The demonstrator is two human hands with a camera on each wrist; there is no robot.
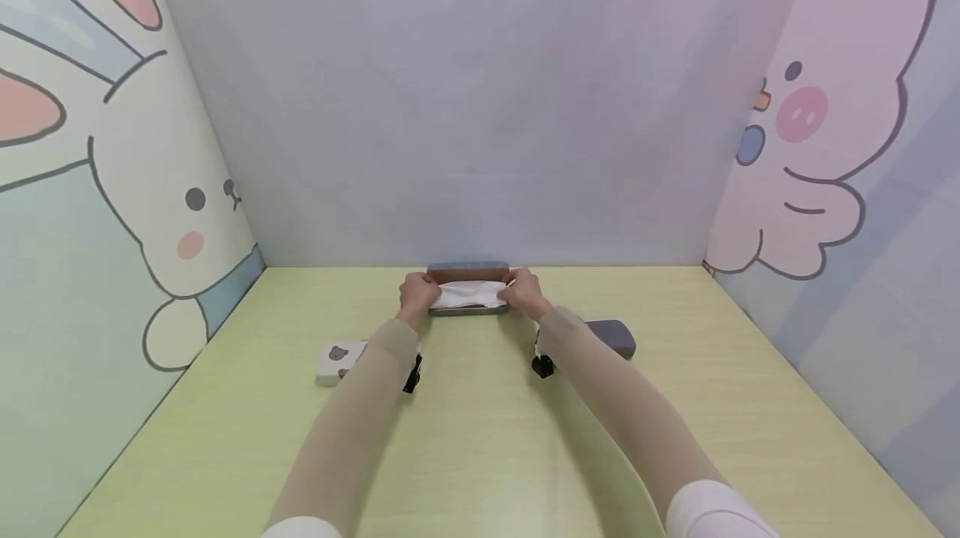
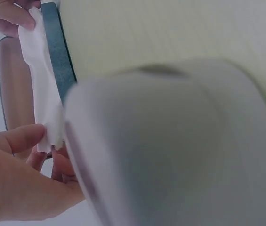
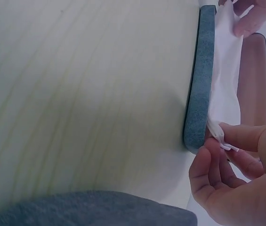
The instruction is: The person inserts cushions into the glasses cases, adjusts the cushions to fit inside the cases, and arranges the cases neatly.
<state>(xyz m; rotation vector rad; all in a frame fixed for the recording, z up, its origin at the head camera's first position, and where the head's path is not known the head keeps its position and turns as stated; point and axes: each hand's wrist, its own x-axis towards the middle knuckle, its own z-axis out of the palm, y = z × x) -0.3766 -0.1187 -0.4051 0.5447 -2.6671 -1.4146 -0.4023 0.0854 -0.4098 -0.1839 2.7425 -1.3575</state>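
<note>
At the back of the table a blue-grey glasses case (image 1: 468, 312) lies with its lid raised, its brown lining (image 3: 254, 80) showing. Across its opening stretches a folded white cloth (image 1: 468, 294), possibly a tissue. My left hand (image 1: 418, 294) pinches the cloth's left end between thumb and fingers. At the other end my right hand (image 1: 525, 294) pinches it the same way. Both wrist views show the cloth (image 2: 43, 80) at the case's front rim (image 3: 201, 80). Whether anything lies under the cloth is hidden.
Beneath my left forearm sits a white case with bear prints (image 1: 339, 361), partly covered. A dark blue-grey case (image 1: 613, 338) is beside my right forearm, also partly covered. Behind the pale yellow table (image 1: 480, 438) stands a grey backdrop (image 1: 480, 104), with cartoon-printed panels at both sides.
</note>
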